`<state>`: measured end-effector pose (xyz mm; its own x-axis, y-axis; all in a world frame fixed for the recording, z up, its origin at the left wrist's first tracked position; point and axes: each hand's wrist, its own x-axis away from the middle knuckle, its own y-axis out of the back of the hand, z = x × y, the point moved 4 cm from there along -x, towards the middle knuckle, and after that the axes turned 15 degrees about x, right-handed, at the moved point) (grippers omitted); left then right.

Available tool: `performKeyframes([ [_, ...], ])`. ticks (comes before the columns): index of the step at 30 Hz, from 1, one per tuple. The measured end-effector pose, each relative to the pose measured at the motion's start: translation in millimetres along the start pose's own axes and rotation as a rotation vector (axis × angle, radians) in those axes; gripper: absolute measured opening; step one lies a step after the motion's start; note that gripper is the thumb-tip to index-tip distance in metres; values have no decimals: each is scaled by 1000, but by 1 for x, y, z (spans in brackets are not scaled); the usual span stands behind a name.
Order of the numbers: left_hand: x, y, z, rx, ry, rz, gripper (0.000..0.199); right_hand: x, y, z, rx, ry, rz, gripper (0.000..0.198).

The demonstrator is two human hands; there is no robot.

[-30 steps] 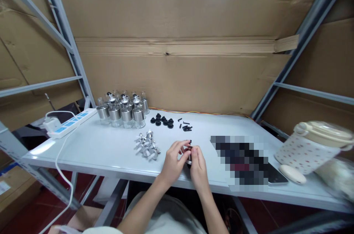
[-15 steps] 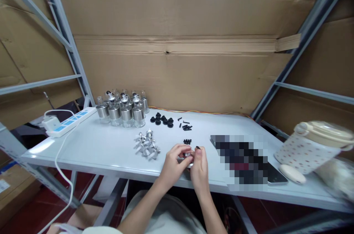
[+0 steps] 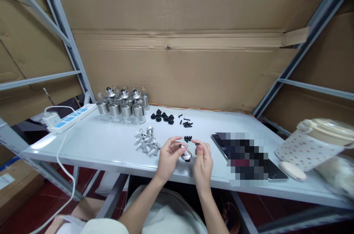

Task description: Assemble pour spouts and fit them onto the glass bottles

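Note:
My left hand [image 3: 166, 158] is closed on a silver bottle pourer cap [image 3: 186, 154], which has black parts at its top and underside. Just to its right, my right hand [image 3: 203, 164] pinches a small black piece [image 3: 197, 144] between thumb and finger, apart from the cap. Beyond the fingers lies a cluster of tiny black parts [image 3: 188, 138]. To the left of my left hand, a pile of silver pourer caps [image 3: 146, 141] rests on the white table [image 3: 110, 149]. Black round stoppers [image 3: 166, 117] and thin black strips [image 3: 187, 124] lie farther back.
Glass bottles with metal sleeves [image 3: 127, 112] stand at the back left, several with caps on. A power strip [image 3: 72, 119] lies at the left edge. On the right are a partly pixelated tablet [image 3: 273, 171], a white oval object [image 3: 292, 171] and a dotted container [image 3: 293, 149].
My hands have moved apart, and the silver cap now shows in my left hand. My right hand has shifted right with the small black piece. The camera view has tilted slightly.

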<state>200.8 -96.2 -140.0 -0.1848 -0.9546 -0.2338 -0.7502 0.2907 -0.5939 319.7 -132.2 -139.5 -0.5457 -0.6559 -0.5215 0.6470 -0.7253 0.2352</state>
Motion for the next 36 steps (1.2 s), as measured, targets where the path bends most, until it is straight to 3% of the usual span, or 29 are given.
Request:
performKeyframes([
  [5, -2, -1, 4, 20, 88, 3, 24, 4, -2, -2, -51, -5, 29, 30],
  [11, -2, -3, 2, -114, 43, 105, 16, 3, -3, -6, -72, 8, 24, 22],
  [19, -2, 0, -3, -112, 3, -56, 16, 5, 0, 1, -120, -1, 42, 18],
  [22, -2, 1, -5, -123, 0, -53, 13, 4, -1, 1, -150, -13, 72, 17],
  [26, -2, 2, -4, -64, -4, -30, 27, 3, -4, 3, -163, 24, 136, 17],
  [36, -1, 3, -5, -48, -36, -31, 14, 3, -5, 5, -162, 28, 197, 21],
])
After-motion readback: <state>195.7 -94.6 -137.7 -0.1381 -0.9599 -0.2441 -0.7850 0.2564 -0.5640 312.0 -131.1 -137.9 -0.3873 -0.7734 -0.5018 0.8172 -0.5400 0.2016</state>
